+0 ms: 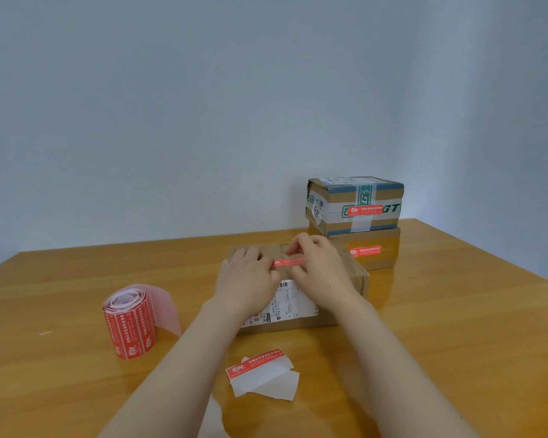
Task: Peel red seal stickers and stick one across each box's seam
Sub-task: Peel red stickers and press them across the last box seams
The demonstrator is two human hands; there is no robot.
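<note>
Head view: the fingers of the left hand are curled and pinch the left end of a red seal sticker. The fingers of the right hand are bent over its right end and pinch it against the thumb. The sticker spans the short gap between the two hands as a flat, level strip. It lies over the far part of the top of a cardboard box, across its taped middle. Whether the strip already touches the cardboard cannot be told.

Both hands are palm down on the box top, with wrists low. The bare forearms run back toward the lower edge of the frame. A white shipping label covers the near part of the box top, between the two wrists.

On the bench, a roll of red stickers stands upright to the left, its loose tail of liner curling behind it. A spare sticker on white backing paper lies near the front, between the forearms.

Behind and to the right, against the wall, an upper box sits on a lower box. Each bears a red sticker on its front face.
</note>
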